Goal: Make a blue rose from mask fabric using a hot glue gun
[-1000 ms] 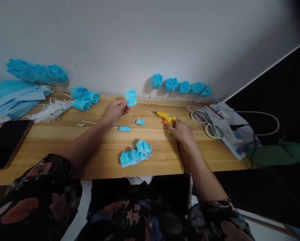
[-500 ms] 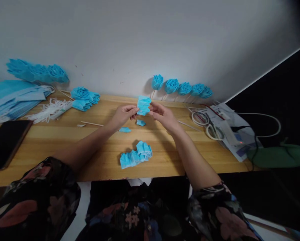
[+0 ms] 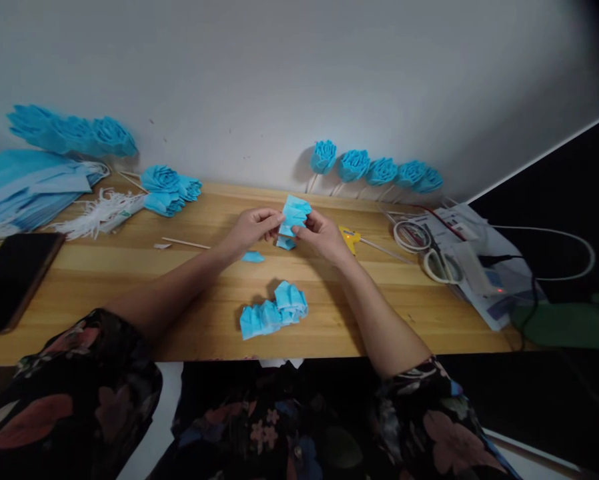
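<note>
Above the middle of the wooden table (image 3: 129,280), my left hand (image 3: 252,228) and my right hand (image 3: 320,235) both pinch one pleated blue fabric piece (image 3: 293,215) between their fingertips. A small blue scrap (image 3: 285,244) lies just beneath it, and another blue scrap on a thin stick (image 3: 252,257) lies under my left wrist. A larger pleated blue strip (image 3: 274,312) rests near the front edge. The yellow glue gun (image 3: 349,237) lies on the table just right of my right hand.
Several blue fabric roses (image 3: 374,170) lean on the wall at the back. More roses (image 3: 169,190), a stack of blue masks (image 3: 27,190) and white ear loops (image 3: 97,215) lie at the left, with a black phone (image 3: 12,277). Scissors (image 3: 437,263), papers and cables lie at the right.
My right hand let go of the glue gun and came over to the blue piece, which both hands now hold. The view shifted slightly left.
</note>
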`<state>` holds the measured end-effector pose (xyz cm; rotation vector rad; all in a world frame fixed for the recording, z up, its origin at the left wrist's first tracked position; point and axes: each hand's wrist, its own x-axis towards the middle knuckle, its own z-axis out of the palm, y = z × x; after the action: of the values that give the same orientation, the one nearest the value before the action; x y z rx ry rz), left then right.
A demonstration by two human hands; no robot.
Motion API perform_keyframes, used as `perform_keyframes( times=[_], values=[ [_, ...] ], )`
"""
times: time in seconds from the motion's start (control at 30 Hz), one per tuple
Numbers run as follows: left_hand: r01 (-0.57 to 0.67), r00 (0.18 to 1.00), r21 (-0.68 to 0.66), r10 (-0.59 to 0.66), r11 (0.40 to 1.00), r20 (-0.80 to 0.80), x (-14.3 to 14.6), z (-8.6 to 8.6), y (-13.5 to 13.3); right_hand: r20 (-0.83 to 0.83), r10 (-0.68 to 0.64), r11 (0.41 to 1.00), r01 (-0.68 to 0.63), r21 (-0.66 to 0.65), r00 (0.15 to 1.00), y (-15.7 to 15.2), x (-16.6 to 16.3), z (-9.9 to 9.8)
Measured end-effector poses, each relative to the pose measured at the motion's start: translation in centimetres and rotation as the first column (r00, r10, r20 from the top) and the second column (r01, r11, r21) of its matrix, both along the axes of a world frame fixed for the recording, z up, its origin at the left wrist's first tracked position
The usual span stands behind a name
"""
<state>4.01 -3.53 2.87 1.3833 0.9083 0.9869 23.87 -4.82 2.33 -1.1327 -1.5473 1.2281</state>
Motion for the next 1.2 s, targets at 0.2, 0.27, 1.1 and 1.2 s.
perform_keyframes(
  times=[0.2, 0.27, 1.1, 1.2],
  values=[
    [0.026, 0.999, -0.070, -0.023, 0.997, 0.047, 0.1, -0.8, 0.3, -0.002, 0.008, 1.000, -0.008, 0.020, 1.000, -0.4, -0.1, -0.8],
    [0.060, 0.995, -0.115, -0.050, 0.992, 0.088, 0.2, -0.9, 0.4, -0.010, 0.004, 0.999, -0.004, 0.037, 1.000, -0.4, -0.2, -1.0],
    [0.122, 0.987, -0.152, -0.103, 0.981, 0.126, 0.1, -0.6, 0.0, -0.109, -0.002, 0.999, 0.006, 0.037, 0.994, -0.7, -0.4, -0.7],
    [0.121, 0.988, -0.153, -0.104, 0.981, 0.113, 0.0, -0.5, 0.1, -0.108, -0.011, 0.999, 0.014, 0.030, 0.994, -0.8, -0.4, -0.5]
  ],
)
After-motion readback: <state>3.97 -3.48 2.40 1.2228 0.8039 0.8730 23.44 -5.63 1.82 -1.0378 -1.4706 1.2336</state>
